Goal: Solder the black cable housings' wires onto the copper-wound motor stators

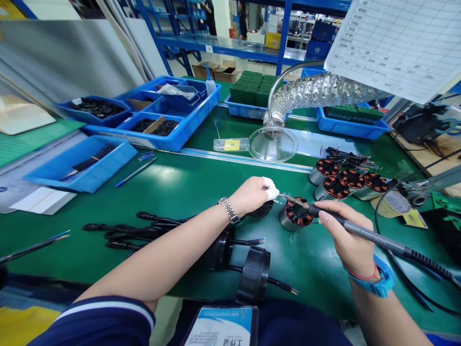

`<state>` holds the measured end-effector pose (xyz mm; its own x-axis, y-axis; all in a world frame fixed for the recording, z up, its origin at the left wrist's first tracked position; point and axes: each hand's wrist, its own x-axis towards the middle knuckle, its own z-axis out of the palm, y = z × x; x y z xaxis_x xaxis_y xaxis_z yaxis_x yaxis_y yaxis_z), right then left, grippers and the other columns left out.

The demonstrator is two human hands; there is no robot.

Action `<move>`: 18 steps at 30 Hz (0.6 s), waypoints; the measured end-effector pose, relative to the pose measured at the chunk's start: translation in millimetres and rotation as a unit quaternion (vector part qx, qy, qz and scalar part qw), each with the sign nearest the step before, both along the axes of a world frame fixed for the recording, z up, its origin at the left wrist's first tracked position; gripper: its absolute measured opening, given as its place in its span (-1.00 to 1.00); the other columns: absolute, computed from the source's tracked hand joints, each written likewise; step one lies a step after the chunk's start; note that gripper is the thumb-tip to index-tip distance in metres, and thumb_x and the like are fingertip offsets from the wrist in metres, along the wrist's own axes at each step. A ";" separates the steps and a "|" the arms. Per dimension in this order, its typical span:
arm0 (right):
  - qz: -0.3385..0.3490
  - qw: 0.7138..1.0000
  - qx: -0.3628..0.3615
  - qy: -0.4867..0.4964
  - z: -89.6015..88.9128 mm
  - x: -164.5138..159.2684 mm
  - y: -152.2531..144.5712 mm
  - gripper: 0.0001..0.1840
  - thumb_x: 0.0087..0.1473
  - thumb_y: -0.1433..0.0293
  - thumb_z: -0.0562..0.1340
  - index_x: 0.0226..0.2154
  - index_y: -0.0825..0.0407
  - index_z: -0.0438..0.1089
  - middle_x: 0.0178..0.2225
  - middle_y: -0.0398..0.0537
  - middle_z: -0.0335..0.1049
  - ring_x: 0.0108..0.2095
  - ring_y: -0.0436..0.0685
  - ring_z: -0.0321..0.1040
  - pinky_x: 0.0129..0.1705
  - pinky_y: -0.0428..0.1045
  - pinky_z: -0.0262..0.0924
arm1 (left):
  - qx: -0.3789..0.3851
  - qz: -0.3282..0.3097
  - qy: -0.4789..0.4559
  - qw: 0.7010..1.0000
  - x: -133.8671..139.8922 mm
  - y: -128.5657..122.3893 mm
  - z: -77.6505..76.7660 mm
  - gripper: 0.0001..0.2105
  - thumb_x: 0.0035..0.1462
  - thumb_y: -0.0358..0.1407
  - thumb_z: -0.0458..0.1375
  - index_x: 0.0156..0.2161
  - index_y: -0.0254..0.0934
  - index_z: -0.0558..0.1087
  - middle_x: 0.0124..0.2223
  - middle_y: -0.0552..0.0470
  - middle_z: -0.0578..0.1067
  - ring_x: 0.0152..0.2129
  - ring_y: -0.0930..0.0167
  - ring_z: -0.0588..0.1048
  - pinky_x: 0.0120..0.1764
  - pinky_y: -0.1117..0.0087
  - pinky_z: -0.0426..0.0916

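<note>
Left hand (252, 194) at frame centre, white-covered fingertips (271, 189) pinching thin coloured wires (277, 202), right hand (352, 240) at lower right gripping a grey-and-black pen-shaped soldering iron (383, 241), copper-coiled silver metal cylinder (295, 221) beneath its shaft right of centre

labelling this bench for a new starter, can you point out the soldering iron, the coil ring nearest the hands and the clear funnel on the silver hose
Soldering iron (385, 241): head view, grey handle.
Coil ring (299, 220): head view, front of its copper windings.
Clear funnel (272, 147): head view, middle of its cone.
</note>
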<state>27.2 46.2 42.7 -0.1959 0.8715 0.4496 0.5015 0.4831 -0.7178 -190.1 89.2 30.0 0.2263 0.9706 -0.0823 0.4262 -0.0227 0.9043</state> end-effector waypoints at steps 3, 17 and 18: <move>-0.002 1.000 0.003 -0.007 1.8 0.7 -0.7 -0.86 0.00 0.35 0.19 -0.37 0.01 0.44 -0.39 -0.10 0.45 -0.42 0.05 0.37 -0.35 -0.04 0.29 | 0.003 -0.001 0.004 1.000 0.1 0.0 0.4 -0.82 -0.08 -0.28 0.07 -0.59 -0.33 0.37 -0.56 0.11 0.32 -0.58 0.49 0.26 -0.48 0.45 0.10; 0.009 0.999 0.025 -0.022 4.4 -1.7 -0.7 -0.88 0.00 0.38 0.19 -0.36 -0.01 0.43 -0.39 -0.11 0.45 -0.43 0.04 0.37 -0.38 -0.05 0.26 | 0.010 0.004 0.014 1.000 1.2 -0.1 2.0 -0.83 -0.07 -0.29 0.06 -0.59 -0.33 0.35 -0.56 0.10 0.31 -0.57 0.48 0.26 -0.48 0.46 0.11; 0.009 0.999 0.025 -0.023 4.6 -1.2 -1.0 -0.88 0.00 0.37 0.19 -0.36 -0.01 0.43 -0.39 -0.11 0.45 -0.43 0.04 0.37 -0.38 -0.05 0.26 | 0.010 0.004 0.016 1.000 1.2 -0.3 1.9 -0.83 -0.07 -0.29 0.06 -0.59 -0.33 0.36 -0.55 0.10 0.32 -0.58 0.48 0.26 -0.48 0.46 0.10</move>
